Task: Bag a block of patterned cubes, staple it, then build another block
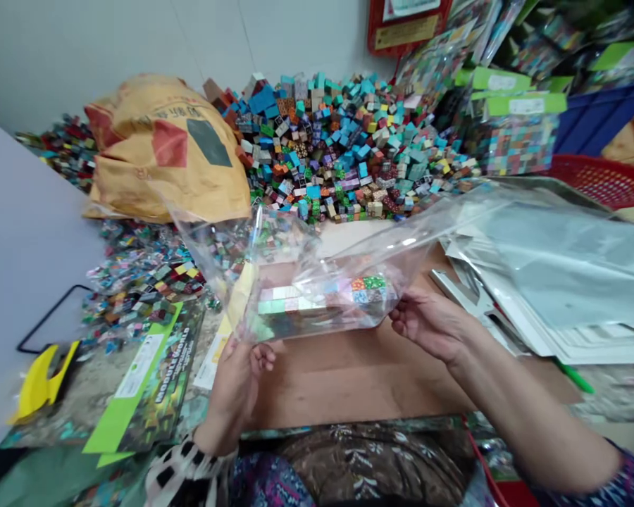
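Observation:
A clear plastic bag point(317, 326) is stretched between my two hands above a brown cardboard sheet point(349, 380). Inside it lie small printed cubes point(367, 289) in rows, pale ones at the left and orange, green and blue ones at the right. My left hand point(241, 362) pinches the bag's near left corner, fingers curled. At the near right corner, my right hand point(427, 324) grips the plastic with bent fingers. The bag's wide upper part spreads away from me, wrinkled and see-through.
Behind is a big heap of coloured cubes point(343, 148), beside a yellow sack point(169, 155). Clear plastic sheets point(560, 260) lie right, near a stapler-like metal tool point(475, 303). Green-topped cards point(148, 387) and a yellow tool point(45, 380) are left. A red basket point(607, 179) stands far right.

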Action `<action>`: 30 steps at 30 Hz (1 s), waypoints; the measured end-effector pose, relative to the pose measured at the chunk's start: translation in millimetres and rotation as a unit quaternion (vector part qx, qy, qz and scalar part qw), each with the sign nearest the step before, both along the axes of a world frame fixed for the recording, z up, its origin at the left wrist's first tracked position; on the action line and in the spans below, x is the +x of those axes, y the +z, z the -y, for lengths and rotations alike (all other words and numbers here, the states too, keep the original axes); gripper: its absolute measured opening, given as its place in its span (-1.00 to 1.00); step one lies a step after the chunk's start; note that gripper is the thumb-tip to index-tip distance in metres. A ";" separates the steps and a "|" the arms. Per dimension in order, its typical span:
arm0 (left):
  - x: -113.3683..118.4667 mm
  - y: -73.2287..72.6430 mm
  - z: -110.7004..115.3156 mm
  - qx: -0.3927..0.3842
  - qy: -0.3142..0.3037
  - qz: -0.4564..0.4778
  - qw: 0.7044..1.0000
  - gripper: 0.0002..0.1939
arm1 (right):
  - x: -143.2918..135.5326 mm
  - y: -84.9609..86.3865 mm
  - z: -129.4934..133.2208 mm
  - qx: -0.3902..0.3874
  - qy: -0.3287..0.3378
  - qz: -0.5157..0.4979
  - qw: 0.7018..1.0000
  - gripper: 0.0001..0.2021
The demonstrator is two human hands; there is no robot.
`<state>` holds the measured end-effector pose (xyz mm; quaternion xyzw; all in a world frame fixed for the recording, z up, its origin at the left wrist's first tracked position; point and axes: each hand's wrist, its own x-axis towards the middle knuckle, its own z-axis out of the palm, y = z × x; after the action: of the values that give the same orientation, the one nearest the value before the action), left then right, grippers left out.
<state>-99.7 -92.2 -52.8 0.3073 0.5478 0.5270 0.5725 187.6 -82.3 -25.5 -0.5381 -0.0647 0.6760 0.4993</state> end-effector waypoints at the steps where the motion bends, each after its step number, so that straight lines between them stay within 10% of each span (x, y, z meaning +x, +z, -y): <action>1: 0.0 1.4 -3.0 0.000 -0.009 0.013 1.000 -0.61 | 2.2 -0.4 -0.1 0.006 0.016 0.001 1.000 -0.91; 10: 6.8 7.6 -14.7 0.103 0.028 -0.015 0.994 -0.59 | 6.1 -5.7 -3.1 0.075 0.051 0.048 0.995 -0.87; 16: -7.8 -11.2 -23.2 0.260 -0.066 -0.087 0.959 -0.46 | -4.7 -0.2 -4.2 0.082 0.014 0.091 0.992 -0.81; 30: -15.9 -13.2 -49.5 0.290 -0.058 -0.180 0.938 -0.47 | -10.2 -8.5 -8.8 0.139 -0.005 0.206 0.969 -0.81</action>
<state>-115.6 -42.7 -66.0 0.5810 0.4466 0.5647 0.3797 177.4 -73.5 -34.0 -0.5913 -0.2566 0.5324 0.5487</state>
